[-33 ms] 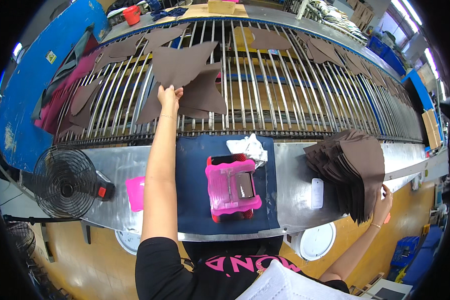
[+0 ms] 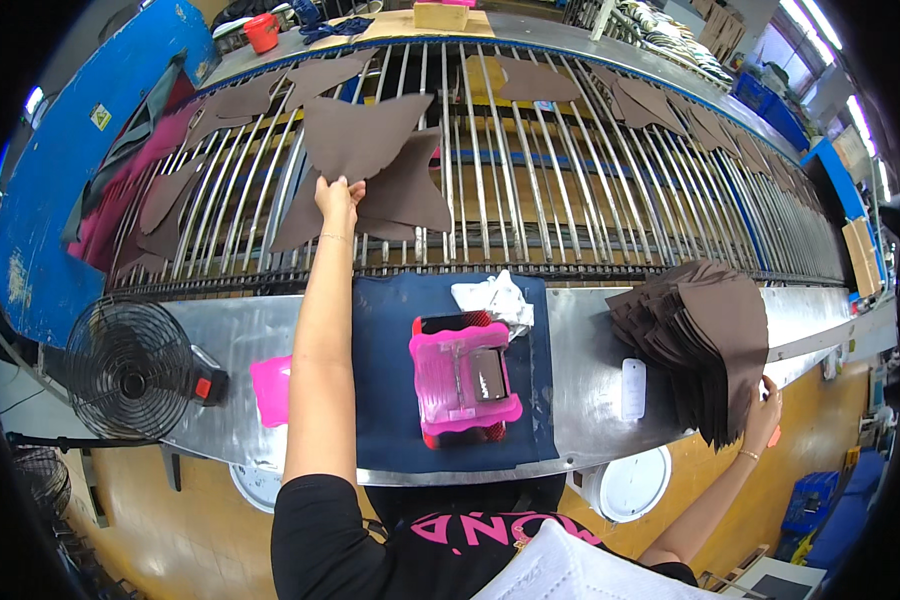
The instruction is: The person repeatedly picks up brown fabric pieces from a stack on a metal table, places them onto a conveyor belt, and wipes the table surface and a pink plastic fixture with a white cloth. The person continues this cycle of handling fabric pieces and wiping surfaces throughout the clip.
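Observation:
My left hand reaches out over the metal-rod rack, pinching the lower tip of a brown cut fabric piece. That piece lies over other brown pieces spread on the rods. Low on the right, my right hand has its fingers at the edge of a thick fanned stack of brown cut pieces, gripping the corner of the top one. The stack rests on the metal table and droops over its front edge. Part of the right hand's fingers is hidden behind the fabric.
On a dark blue mat sits a pink template holder beside a crumpled white cloth. A black fan and a pink card are at left. Brown pieces line the rod rack. A white bucket stands below the table.
The brown piece in my left hand has dropped slightly, its far right corner now lower over the rods. My right hand stays at the stack.

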A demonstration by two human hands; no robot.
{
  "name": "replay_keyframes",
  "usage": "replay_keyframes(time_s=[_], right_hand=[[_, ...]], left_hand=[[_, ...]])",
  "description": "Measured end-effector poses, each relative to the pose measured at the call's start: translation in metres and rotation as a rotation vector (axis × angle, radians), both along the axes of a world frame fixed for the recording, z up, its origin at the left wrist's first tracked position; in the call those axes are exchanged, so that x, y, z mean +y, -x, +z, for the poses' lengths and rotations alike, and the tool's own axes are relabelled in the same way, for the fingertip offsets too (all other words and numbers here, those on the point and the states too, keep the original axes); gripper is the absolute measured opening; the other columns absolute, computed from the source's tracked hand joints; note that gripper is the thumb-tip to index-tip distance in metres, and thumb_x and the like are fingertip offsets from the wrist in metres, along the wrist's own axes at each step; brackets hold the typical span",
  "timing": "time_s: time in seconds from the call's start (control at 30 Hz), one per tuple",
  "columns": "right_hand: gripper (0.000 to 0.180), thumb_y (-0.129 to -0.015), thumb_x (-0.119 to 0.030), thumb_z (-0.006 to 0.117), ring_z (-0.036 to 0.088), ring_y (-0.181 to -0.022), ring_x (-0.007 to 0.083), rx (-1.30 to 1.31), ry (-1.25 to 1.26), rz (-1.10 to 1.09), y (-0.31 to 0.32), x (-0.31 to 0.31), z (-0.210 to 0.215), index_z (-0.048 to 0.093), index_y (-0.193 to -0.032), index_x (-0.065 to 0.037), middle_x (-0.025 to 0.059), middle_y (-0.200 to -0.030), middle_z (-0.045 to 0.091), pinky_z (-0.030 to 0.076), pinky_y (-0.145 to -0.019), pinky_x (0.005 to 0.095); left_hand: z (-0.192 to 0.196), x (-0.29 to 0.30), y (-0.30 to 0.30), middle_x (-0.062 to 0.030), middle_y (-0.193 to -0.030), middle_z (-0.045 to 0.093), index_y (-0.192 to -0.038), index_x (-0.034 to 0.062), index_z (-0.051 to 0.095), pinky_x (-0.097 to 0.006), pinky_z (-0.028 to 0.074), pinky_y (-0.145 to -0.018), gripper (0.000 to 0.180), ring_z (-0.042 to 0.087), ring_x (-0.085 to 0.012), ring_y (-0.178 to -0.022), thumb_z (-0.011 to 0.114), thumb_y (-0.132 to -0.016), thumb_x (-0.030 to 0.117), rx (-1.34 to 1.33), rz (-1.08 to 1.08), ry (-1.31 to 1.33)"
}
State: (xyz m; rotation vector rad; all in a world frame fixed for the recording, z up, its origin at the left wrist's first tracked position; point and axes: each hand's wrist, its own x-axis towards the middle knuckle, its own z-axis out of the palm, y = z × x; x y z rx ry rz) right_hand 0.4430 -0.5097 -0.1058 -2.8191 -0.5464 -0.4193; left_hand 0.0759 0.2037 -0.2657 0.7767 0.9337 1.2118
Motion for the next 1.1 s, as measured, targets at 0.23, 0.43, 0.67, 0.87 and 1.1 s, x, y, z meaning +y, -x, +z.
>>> replay_keyframes(time_s=[0.23, 0.43, 0.67, 0.87, 1.1], right_hand=[[0.053, -0.091, -0.042, 0.061, 0.059, -0.103, 0.0335, 0.055, 0.143, -0.182, -0.002, -0.015, -0.021, 0.062, -0.116, 0.005, 0.0210, -0.112, 0.062, 0.045, -0.091, 0.0414], [0.068, -0.082, -0.055, 0.066, 0.062, -0.099, 0.0353, 0.185, 0.024, -0.250, -0.013, -0.004, -0.017, 0.064, -0.109, 0.007, 0.0233, -0.104, 0.065, 0.048, -0.087, 0.0407], [0.086, -0.070, -0.054, 0.079, 0.064, -0.103, 0.0294, 0.323, -0.308, -0.265, -0.022, -0.006, -0.025, 0.052, -0.123, 0.008, 0.0265, -0.115, 0.063, 0.050, -0.088, 0.0359], [0.073, -0.073, -0.046, 0.078, 0.064, -0.102, 0.0304, 0.519, -0.335, -0.266, -0.015, -0.005, -0.008, 0.055, -0.119, 0.007, 0.0252, -0.111, 0.064, 0.049, -0.087, 0.0389], [0.046, -0.098, -0.029, 0.053, 0.057, -0.111, 0.0410, 0.037, -0.324, 0.068, 0.052, 0.043, 0.040, 0.048, -0.133, 0.001, 0.0263, -0.120, 0.060, 0.045, -0.092, 0.0396]], left_hand=[[0.002, -0.026, -0.015, -0.0196, -0.100, 0.055, -0.130, 0.0064, 0.024, -0.035, 0.055, -0.046, 0.042, 0.066, -0.0288, -0.061, 0.047, -0.096, 0.008, 0.092, 0.054, 0.218], [0.035, -0.045, 0.017, -0.0145, -0.095, 0.052, -0.149, 0.0188, -0.002, -0.028, 0.043, -0.039, 0.095, 0.053, -0.0186, -0.051, 0.070, -0.086, 0.025, 0.495, -0.052, 0.020], [0.105, -0.114, 0.042, -0.0144, -0.103, 0.051, -0.148, 0.0146, 0.011, -0.024, 0.038, -0.039, 0.084, 0.053, -0.0145, -0.053, 0.068, -0.087, 0.018, 0.372, -0.238, -0.121], [0.133, -0.145, 0.046, -0.0103, -0.099, 0.052, -0.146, 0.0129, 0.020, -0.022, 0.038, -0.039, 0.072, 0.053, -0.0121, -0.055, 0.065, -0.090, 0.017, 0.326, -0.317, -0.203], [0.174, -0.188, 0.040, -0.0092, -0.101, 0.056, -0.140, 0.0085, 0.038, -0.021, 0.042, -0.045, 0.055, 0.055, -0.0089, -0.061, 0.064, -0.092, 0.018, 0.373, -0.457, -0.389]])
